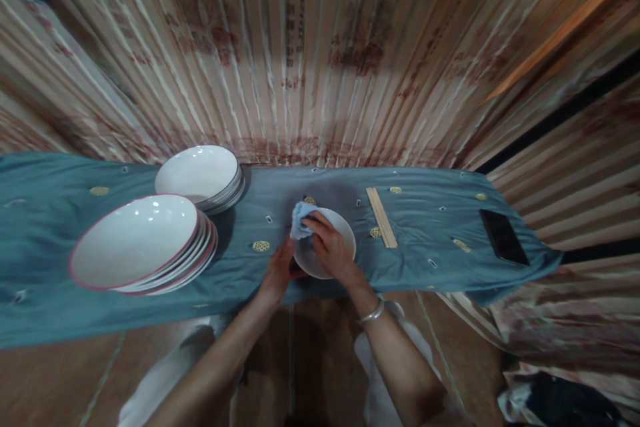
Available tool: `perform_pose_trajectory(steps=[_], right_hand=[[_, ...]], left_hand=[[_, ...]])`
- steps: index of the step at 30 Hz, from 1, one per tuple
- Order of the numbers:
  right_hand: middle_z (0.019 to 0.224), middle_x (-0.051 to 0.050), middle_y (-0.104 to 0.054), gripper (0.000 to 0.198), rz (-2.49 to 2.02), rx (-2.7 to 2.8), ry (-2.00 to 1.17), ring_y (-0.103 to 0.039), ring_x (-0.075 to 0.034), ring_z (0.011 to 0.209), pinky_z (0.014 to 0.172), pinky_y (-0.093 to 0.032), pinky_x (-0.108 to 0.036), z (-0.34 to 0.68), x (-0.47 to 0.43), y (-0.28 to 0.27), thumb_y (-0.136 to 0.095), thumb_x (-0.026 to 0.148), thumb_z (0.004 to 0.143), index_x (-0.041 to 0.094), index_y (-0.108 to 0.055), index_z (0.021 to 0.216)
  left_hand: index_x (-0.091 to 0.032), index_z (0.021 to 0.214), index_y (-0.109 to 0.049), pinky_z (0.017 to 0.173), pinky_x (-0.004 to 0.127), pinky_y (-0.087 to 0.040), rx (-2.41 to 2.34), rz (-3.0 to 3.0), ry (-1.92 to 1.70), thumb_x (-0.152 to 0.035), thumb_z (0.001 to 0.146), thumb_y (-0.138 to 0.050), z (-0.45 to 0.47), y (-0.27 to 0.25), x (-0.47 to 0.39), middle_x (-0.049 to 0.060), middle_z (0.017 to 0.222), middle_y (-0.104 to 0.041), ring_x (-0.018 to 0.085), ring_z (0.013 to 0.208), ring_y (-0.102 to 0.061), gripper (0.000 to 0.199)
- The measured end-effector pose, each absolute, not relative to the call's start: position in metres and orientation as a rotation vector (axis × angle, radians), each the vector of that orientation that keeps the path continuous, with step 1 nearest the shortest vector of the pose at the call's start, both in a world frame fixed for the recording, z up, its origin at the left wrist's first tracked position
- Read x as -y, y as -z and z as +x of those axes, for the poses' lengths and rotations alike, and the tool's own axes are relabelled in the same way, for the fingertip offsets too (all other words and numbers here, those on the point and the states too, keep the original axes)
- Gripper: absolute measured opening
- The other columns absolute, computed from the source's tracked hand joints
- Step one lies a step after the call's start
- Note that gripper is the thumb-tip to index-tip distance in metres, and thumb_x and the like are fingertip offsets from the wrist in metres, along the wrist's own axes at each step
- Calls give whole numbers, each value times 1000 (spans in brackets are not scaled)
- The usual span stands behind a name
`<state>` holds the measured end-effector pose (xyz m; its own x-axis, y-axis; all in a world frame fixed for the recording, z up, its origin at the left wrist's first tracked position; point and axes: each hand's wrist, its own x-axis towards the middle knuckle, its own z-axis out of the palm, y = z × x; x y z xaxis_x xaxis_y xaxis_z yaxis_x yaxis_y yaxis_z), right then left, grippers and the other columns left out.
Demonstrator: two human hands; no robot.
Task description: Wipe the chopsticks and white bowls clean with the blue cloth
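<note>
A long desk [325,180] has a blue-green cover with little yellow shapes on it. On the left side stands a pile of big white bowls with red rims [135,240]. Just behind it is another pile of white bowls with dark rims [200,173], and the front pile hides a bit of it. To the right of the middle lies a bunch of thin wooden sticks [381,217], side by side. Near the right end lies a flat black phone [504,237]. A wrinkly curtain [315,67] hangs behind the desk.

The small white bowl [310,257] is in the middle, near the front edge, with its inside showing. I can't tell if it touches the desk. The left hand [280,271] has its grip on the bowl's left side, and some fingers are hidden. The right hand [330,247] reaches over the bowl and covers part of it. Its grip pinches a blue rag [301,220] at the far left rim. A shiny bracelet [373,311] circles the right wrist.
</note>
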<state>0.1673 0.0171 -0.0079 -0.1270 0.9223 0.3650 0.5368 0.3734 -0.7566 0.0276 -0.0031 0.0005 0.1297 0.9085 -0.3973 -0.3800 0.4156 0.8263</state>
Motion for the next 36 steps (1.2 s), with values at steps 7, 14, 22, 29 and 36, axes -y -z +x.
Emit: perform_pose_trajectory(steps=[7,14,22,29,36], right_hand=[[121,-5,-67,34,-1119,1809,-1049,-62,-18,114,102,-44,-33,178,-7,-2,-44,6,78,20,-71,93],[90,-5,-71,28,-1388,2242,-991,-66,-16,86,82,-49,-28,194,11,-32,-42,4,83,16,-67,78],[88,-13,-70,23,-1958,2403,-122,-63,-23,93,84,-49,-31,193,25,-28,-45,7,89,13,-67,84],[111,-18,-67,27,-1861,2157,-55,-56,-26,109,99,-46,-40,194,13,-7,-45,3,86,13,-69,84],[125,-16,-60,42,-1646,1857,-149,-50,-26,119,105,-42,-47,198,-3,3,-39,6,86,13,-61,122]], left_hand=[[-16,116,-65,67,34,-61,-1104,602,-1010,-44,79,-66,28,6,1,12,123,-66,30,111,-62,47],[-15,120,-65,62,36,-60,-1073,690,-996,-55,75,-67,25,16,-1,13,110,-71,30,93,-69,60],[-18,128,-60,60,36,-60,-1095,680,-984,-59,72,-69,26,10,-1,14,112,-71,33,100,-67,71],[-19,128,-61,60,34,-60,-1090,641,-986,-56,72,-70,27,7,0,13,123,-67,34,107,-64,67],[-19,129,-61,68,36,-61,-1057,628,-999,-50,74,-71,27,4,2,12,127,-65,33,112,-62,63]])
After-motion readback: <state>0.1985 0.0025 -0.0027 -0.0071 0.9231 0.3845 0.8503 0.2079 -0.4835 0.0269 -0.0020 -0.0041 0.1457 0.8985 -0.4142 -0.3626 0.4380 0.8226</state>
